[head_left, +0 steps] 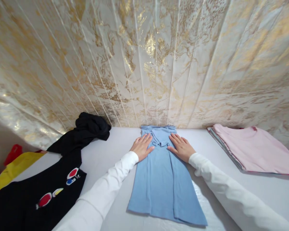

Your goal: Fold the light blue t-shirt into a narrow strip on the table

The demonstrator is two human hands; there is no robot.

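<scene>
A light blue shirt [162, 179], folded lengthwise into a narrow strip, lies on the white table [110, 150] in front of me, its collar toward the wall. My left hand [142, 147] rests flat on the shirt's upper left edge, fingers stretched out. My right hand [181, 147] lies flat on the upper right edge, fingers also spread. Both arms wear white sleeves. Neither hand grips anything.
A black garment [62, 179] with red, yellow and blue prints sprawls at the left, beside yellow [14, 166] and red cloth [13, 152]. A stack of folded clothes with a pink one [255, 149] on top sits at the right. A gold-marbled wall [144, 64] rises behind.
</scene>
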